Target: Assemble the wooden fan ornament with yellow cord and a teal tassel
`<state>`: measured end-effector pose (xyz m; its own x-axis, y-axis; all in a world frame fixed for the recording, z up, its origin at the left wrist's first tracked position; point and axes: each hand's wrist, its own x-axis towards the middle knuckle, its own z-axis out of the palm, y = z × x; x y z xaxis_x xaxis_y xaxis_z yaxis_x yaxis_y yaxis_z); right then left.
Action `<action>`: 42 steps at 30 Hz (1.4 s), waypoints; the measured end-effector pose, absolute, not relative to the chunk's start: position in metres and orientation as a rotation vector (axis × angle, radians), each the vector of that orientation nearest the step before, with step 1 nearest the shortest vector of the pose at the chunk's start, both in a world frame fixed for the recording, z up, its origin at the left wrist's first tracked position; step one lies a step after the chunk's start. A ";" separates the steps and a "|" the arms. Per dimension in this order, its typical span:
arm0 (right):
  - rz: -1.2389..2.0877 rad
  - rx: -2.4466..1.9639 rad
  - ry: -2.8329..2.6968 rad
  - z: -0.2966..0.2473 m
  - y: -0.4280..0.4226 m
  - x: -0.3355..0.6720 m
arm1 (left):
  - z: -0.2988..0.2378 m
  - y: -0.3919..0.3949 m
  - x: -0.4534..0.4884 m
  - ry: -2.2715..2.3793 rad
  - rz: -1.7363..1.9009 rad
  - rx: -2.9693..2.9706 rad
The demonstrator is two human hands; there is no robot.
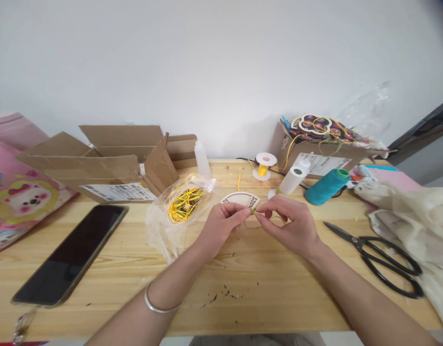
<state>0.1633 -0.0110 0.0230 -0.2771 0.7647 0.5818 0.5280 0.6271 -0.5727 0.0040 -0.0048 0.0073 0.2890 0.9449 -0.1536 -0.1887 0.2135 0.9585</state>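
Pinching a small greenish piece (253, 211), my left grip (221, 223) is holding thumb and forefinger together on it, over the middle of the bench (272, 288). My right grip (293, 223) is meeting its right side, fingertips nearly together; I cannot tell whether they are clamping on it or on the thin cord (250, 227) that is looping below. The piece is looking too small for me to read its axis.

Just behind my fingertips and partly hidden, a fan-shaped wooden plate (239, 198) is lying with its curved side facing the bench's back edge, its long axis running left to right, roughly parallel to the front edge. A yellow braided cord (238, 182) is stretching from mid-curve toward the back edge.

Under my arms the bench is showing pale grain and dark flecks near its front edge. A phone (71, 254) is lying toward the front left corner; scissors (358, 241) and a cream cloth (423, 230) are lying toward the right edge. A plain pale wall (221, 72) is rising behind.
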 end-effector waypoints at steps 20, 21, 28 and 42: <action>0.255 -0.965 -1.982 0.019 -0.009 0.162 | 0.007 -0.005 0.005 0.955 1.003 1.081; 0.256 -0.963 -1.980 0.019 -0.009 0.162 | 0.007 -0.005 0.005 0.948 1.012 1.081; 0.260 -0.966 -1.967 0.021 -0.010 0.162 | 0.008 -0.005 0.004 0.951 1.039 1.081; 0.224 -0.975 -1.975 0.021 -0.012 0.161 | 0.009 -0.005 0.005 1.013 1.059 1.174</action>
